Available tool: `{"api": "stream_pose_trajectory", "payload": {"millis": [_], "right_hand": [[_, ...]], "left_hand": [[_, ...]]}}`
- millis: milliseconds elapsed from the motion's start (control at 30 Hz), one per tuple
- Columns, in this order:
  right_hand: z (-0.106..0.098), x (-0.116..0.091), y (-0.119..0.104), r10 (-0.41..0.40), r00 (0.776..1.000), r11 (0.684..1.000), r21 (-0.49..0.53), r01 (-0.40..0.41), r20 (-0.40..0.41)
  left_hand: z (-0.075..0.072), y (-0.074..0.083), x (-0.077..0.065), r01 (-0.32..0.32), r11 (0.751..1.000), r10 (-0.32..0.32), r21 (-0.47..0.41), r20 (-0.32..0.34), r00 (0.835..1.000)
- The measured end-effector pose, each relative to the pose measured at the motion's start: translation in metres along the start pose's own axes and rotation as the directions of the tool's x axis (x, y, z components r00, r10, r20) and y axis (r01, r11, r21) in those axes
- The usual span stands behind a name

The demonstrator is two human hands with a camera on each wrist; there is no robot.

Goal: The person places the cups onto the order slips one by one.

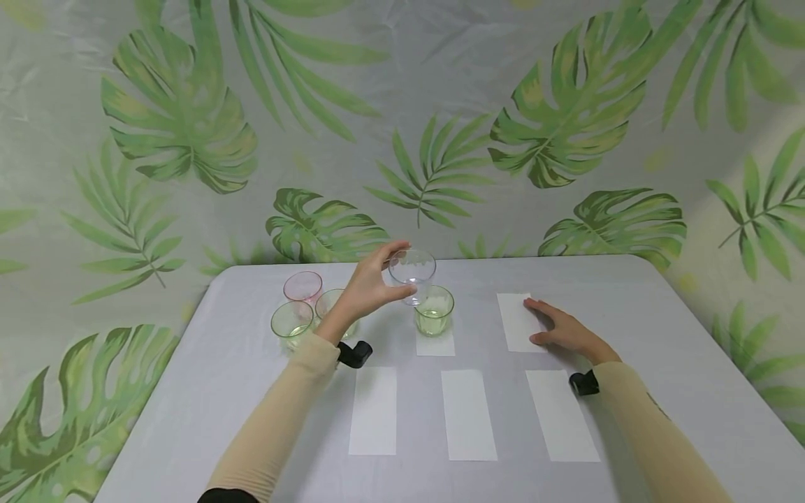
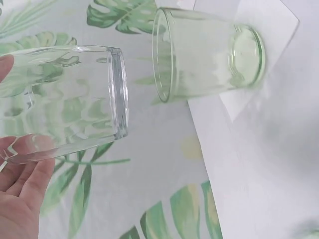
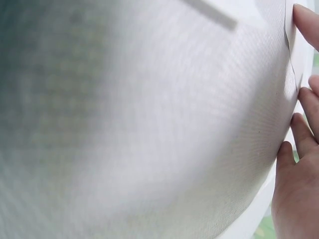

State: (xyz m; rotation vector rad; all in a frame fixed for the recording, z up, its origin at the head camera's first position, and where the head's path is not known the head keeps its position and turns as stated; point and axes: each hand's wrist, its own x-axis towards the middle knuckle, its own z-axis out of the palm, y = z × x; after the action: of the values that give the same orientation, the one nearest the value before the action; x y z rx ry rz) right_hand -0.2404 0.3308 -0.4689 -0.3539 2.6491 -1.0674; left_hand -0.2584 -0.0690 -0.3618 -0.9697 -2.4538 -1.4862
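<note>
My left hand point(image 1: 370, 285) grips a clear drinking glass point(image 2: 65, 97), fingers and thumb on either side of it. The glass is upright in the air, just behind and left of a green-tinted glass point(image 1: 434, 312). That green glass stands upright on a white paper card point(image 1: 435, 346). On the right, my right hand point(image 1: 564, 330) rests with spread fingers at the right edge of another white card point(image 1: 516, 323), touching it or the cloth beside it. In the right wrist view, its fingertips point(image 3: 285, 149) lie on a white surface.
At the left, a pink glass point(image 1: 303, 288), a green glass point(image 1: 291, 320) and a pale green glass point(image 1: 325, 304) stand close together, partly behind my left wrist. Three white cards, left point(image 1: 373, 412), middle point(image 1: 469, 416) and right point(image 1: 562, 417), lie nearer on the white-covered table point(image 1: 654, 314).
</note>
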Motion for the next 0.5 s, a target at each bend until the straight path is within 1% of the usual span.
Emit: {"api": "stream_pose_trajectory", "payload": {"millis": [367, 500], "right_hand": [[0.000, 0.000, 0.000, 0.008, 1.000, 1.000, 0.006, -0.008, 0.000], [0.000, 0.000, 0.001, 0.010, 1.000, 1.000, 0.001, -0.010, 0.002]], "left_hand": [[0.032, 0.010, 0.018, -0.052, 0.998, 0.054, -0.024, 0.059, 0.997], [0.044, 0.013, 0.024, -0.061, 0.998, 0.062, -0.023, 0.082, 0.995]]}}
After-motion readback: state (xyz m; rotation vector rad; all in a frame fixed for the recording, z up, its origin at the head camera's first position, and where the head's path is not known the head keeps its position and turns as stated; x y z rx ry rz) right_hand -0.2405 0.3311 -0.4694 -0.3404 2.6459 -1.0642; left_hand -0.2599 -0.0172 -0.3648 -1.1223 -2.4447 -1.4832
